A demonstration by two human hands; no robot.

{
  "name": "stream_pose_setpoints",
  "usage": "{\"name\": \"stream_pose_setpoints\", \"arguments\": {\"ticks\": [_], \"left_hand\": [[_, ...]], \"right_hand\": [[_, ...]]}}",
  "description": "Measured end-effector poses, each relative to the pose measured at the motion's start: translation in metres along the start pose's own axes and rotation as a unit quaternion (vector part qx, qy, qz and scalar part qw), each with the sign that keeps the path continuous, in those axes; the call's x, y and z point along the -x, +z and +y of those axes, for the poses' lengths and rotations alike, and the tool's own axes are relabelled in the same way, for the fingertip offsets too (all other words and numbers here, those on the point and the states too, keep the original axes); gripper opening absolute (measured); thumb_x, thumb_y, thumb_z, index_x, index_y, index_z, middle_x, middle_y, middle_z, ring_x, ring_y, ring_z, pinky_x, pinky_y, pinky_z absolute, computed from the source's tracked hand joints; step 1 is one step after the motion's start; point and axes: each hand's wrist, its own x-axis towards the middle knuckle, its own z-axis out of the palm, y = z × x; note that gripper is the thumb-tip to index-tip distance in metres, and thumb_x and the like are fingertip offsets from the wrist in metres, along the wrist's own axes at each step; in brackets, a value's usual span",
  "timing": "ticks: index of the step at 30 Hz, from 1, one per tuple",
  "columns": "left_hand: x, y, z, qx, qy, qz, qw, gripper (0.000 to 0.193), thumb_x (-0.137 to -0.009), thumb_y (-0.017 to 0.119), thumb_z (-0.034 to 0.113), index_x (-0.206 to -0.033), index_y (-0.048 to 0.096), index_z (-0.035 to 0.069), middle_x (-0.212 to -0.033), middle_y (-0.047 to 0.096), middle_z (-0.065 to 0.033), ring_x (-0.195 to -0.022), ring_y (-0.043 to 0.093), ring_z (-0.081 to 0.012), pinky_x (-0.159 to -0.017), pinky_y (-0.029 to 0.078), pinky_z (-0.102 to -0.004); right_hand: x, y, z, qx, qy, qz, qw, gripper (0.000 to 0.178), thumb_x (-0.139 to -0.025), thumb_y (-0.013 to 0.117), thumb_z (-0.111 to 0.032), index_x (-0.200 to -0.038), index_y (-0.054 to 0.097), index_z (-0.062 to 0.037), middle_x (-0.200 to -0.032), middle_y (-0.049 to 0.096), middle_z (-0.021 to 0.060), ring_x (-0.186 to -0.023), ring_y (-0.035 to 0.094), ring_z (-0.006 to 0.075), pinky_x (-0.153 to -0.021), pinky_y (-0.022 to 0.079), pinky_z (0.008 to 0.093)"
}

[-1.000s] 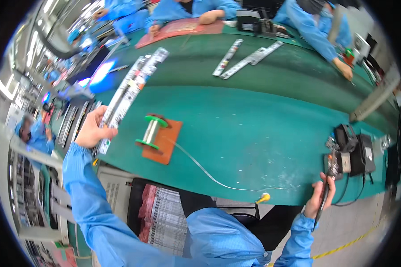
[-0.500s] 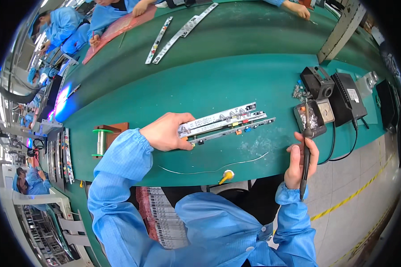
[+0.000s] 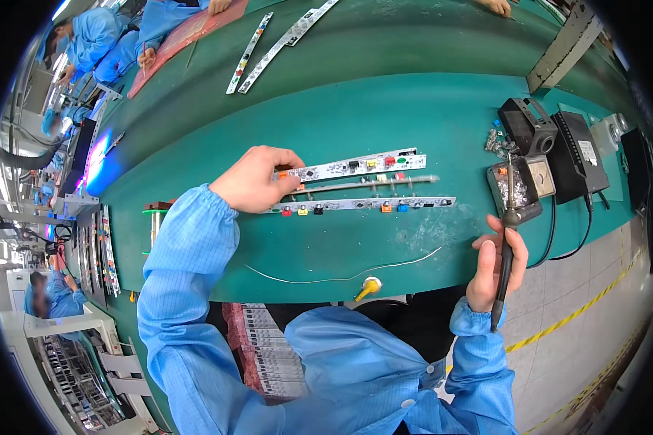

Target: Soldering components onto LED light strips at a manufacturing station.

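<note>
My left hand [image 3: 257,181] is closed on the left ends of narrow white circuit board strips. The upper strip [image 3: 326,172] shows its face with small coloured connectors, and the middle strip [image 3: 355,186] is turned nearly edge-on and slightly blurred. Below these, a third strip [image 3: 355,206] with red, yellow, black, orange and blue connectors appears to lie on the green mat; whether my fingers touch it is hidden. My right hand [image 3: 495,272] is closed around the black handle of a soldering iron [image 3: 501,290], whose tip points away over a small dark tray [image 3: 497,190].
A solder wire [image 3: 341,281] curves across the near mat beside a yellow-tipped knob [image 3: 370,288]. At right stand a black iron stand [image 3: 526,130] and a dark power unit [image 3: 579,156] with cables. More strips [image 3: 250,54] lie on the far bench, near co-workers.
My left hand has turned the strips so the upper one's coloured connectors face up. The lowest strip has come apart from the others. My right hand still holds the iron, nearly unmoved.
</note>
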Motion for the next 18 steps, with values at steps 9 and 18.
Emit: {"name": "stream_pose_setpoints", "arguments": {"ticks": [9,18], "left_hand": [[0.002,0.007,-0.009,0.001,0.13,0.062,0.99,0.023,-0.082,0.057,0.002,-0.105,0.063,0.0,-0.087,0.065,-0.011,-0.075,0.061,-0.0199,-0.072,0.048,-0.028],[-0.008,-0.003,-0.002,-0.023,0.038,0.148,0.988,0.023,-0.08,0.061,0.003,-0.103,0.065,0.002,-0.081,0.063,-0.0094,-0.072,0.057,-0.0158,-0.067,0.047,-0.0281]], "right_hand": [[-0.001,-0.001,-0.001,0.0,0.001,0.0,1.0,0.036,-0.087,0.054,-0.006,-0.121,0.046,-0.0026,-0.111,0.058,0.0212,-0.076,0.055,0.0147,-0.073,0.047,0.029],[-0.002,0.001,-0.003,0.015,-0.003,0.0,1.0,0.036,-0.087,0.053,-0.006,-0.121,0.046,-0.0025,-0.111,0.058,0.0207,-0.075,0.054,0.0139,-0.073,0.046,0.0285]]}}
